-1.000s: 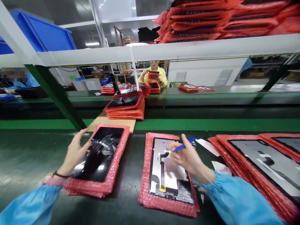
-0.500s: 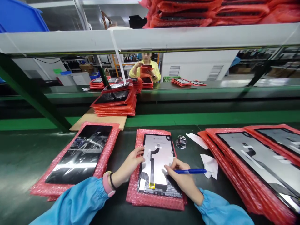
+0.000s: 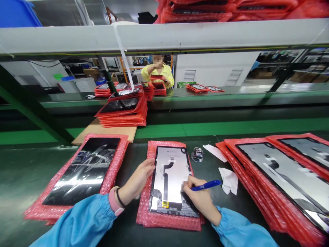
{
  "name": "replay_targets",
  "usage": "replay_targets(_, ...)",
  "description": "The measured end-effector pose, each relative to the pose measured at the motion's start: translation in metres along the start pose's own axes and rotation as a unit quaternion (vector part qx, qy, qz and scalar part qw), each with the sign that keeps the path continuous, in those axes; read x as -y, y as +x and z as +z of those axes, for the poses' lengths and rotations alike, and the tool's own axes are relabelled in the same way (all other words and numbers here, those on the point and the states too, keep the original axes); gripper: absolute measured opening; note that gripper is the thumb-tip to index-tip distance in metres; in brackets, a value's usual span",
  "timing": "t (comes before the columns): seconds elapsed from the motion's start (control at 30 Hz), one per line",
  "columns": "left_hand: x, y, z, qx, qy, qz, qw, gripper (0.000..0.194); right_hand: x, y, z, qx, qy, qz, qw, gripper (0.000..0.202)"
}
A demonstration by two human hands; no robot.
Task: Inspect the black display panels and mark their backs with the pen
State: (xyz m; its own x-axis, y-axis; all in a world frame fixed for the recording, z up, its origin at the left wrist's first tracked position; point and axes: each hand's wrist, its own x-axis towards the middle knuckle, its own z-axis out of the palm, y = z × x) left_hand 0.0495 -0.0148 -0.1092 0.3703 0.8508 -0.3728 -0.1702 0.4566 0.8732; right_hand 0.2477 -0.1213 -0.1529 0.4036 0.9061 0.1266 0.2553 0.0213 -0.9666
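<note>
A tablet screen panel (image 3: 178, 171) lies silver back up on red bubble-wrap sleeves (image 3: 168, 223) in front of me. Its back carries a dark flex cable and a yellow patch near the lower end. Along the panel's left edge rests my left hand (image 3: 136, 176), fingers stretched out and holding nothing. My right hand (image 3: 199, 196) is closed round a blue pen (image 3: 208, 185), over the right part of the panel. The pen slants up to the right. My fingers hide its lower end, and I cannot tell whether it touches the panel.
A glossy black screen (image 3: 84, 171) lies on bubble wrap at left. More panels (image 3: 285, 171) are stacked at right. Near the panel are a clear round object (image 3: 197, 154) and white paper scraps (image 3: 228, 180). A red-wrapped pile (image 3: 123, 115) stands behind; a person (image 3: 157, 73) works beyond.
The pen has tilted more steeply upward in my right hand, which stays over the panel's right part. My left hand remains at the left edge. The view has shifted slightly.
</note>
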Motion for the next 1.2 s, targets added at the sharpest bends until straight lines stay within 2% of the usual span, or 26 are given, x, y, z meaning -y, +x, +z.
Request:
replay_targets(0.13, -0.007, 0.013, 0.008, -0.01, -0.002, -0.012, 1.0, 0.019, 0.003, 0.0, 0.0, -0.016, 0.076, 0.039, 0.996, 0.043)
replay_targets(0.27, -0.006, 0.017, 0.035, 0.045, 0.033, -0.005, 0.998, 0.032, 0.007, 0.0, 0.001, -0.004, 0.143, 0.07, 0.987, 0.045)
replay_targets(0.37, -0.003, 0.013, 0.052, 0.064, 0.052, 0.024, 0.996, 0.041, 0.008, 0.003, -0.003, -0.014, 0.162, 0.067, 0.984, 0.048)
replay_targets(0.47, -0.006, 0.01, 0.056, 0.066, 0.062, 0.054, 0.994, 0.038, 0.013, 0.007, -0.016, -0.035, 0.176, 0.04, 0.983, 0.043)
replay_targets(0.57, -0.022, 0.011, 0.055, 0.051, 0.07, 0.118, 0.989, 0.039, 0.032, 0.016, -0.035, -0.055, 0.208, 0.008, 0.977, 0.036)
replay_targets(0.7, -0.058, 0.009, 0.059, 0.041, 0.062, 0.212, 0.974, 0.038, 0.073, 0.03, -0.059, -0.084, 0.263, -0.061, 0.959, 0.046)
replay_targets(0.83, -0.092, -0.001, 0.063, 0.063, 0.018, 0.27, 0.961, 0.036, 0.107, 0.042, -0.071, -0.119, 0.176, -0.11, 0.971, 0.038)
replay_targets(0.9, -0.104, -0.007, 0.062, 0.077, -0.004, 0.282, 0.956, 0.037, 0.118, 0.047, -0.071, -0.081, 0.144, -0.104, 0.981, 0.032)
replay_targets(1.07, -0.121, -0.013, 0.055, 0.077, -0.031, 0.304, 0.949, 0.034, 0.131, 0.056, -0.057, 0.079, 0.159, -0.061, 0.982, 0.027)
replay_targets(1.2, -0.126, -0.009, 0.05, 0.064, -0.034, 0.315, 0.946, 0.031, 0.137, 0.061, -0.047, 0.118, 0.189, -0.073, 0.972, 0.021)
